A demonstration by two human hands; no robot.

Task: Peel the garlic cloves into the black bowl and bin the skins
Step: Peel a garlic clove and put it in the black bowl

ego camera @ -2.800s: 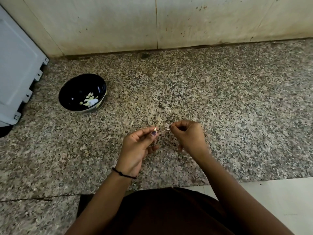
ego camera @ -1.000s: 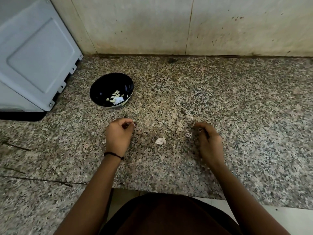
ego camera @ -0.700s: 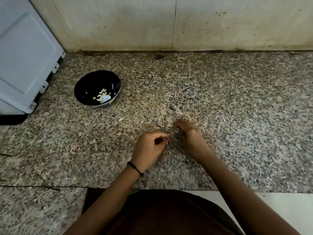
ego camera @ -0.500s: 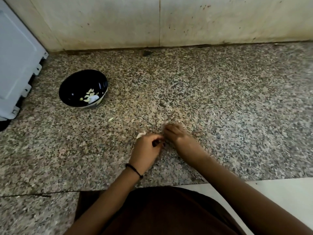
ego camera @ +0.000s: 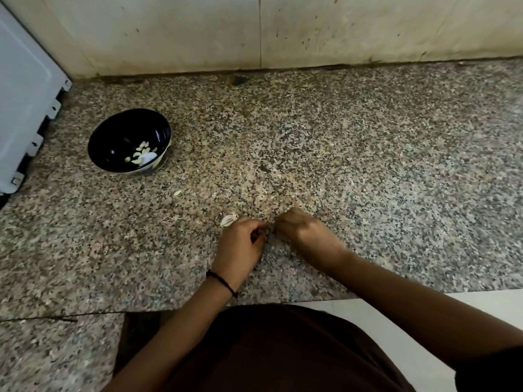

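The black bowl (ego camera: 111,142) stands on the granite counter at the left, with several peeled garlic cloves (ego camera: 142,154) inside. My left hand (ego camera: 240,246) and my right hand (ego camera: 304,234) meet fingertip to fingertip low over the counter. Both have curled fingers pinching a small garlic piece that is almost hidden between them. A pale garlic clove or skin (ego camera: 228,219) lies on the counter, just beyond my left knuckles. A tiny pale scrap (ego camera: 177,192) lies between it and the bowl. No bin is in view.
A grey-white appliance (ego camera: 25,108) stands at the far left, close to the bowl. A tiled wall (ego camera: 260,32) closes off the back of the counter. The counter's front edge (ego camera: 283,302) runs just below my wrists. Bare granite (ego camera: 396,165) stretches to the right.
A second ago my hands were apart, the left one nearer the bowl and a pale garlic piece lying between them. They have come together beside that piece, which has stayed on the counter.
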